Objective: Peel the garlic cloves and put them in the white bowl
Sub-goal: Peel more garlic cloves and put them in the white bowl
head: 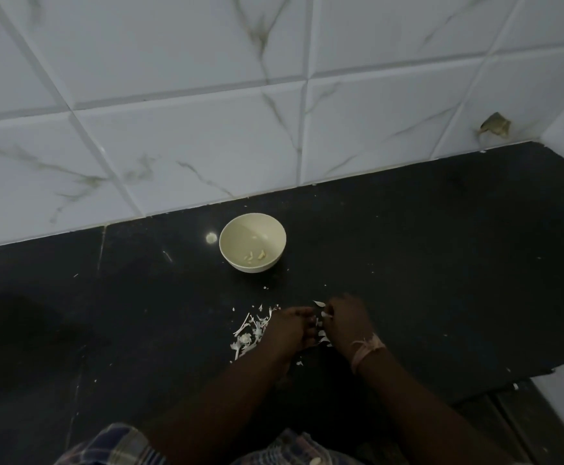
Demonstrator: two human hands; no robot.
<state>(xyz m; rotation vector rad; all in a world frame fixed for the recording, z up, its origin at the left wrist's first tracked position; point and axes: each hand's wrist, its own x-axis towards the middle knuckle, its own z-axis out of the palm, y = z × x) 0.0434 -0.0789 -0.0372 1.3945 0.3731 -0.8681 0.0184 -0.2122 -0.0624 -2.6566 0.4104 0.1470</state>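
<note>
Cloves [255,256] already sit peeled in your white bowl [237,263], skins [250,330] litter the table [441,263], and both hands, left hand [290,327] and right hand [347,320], pinch another clove [322,317], mid-peel.

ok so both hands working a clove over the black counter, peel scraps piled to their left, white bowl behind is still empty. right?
Not quite. The white bowl is not empty: the head view shows a few pale peeled garlic pieces lying in its bottom. The rest holds: the left hand and right hand meet over the black counter, with the peel scraps piled to their left.
</note>
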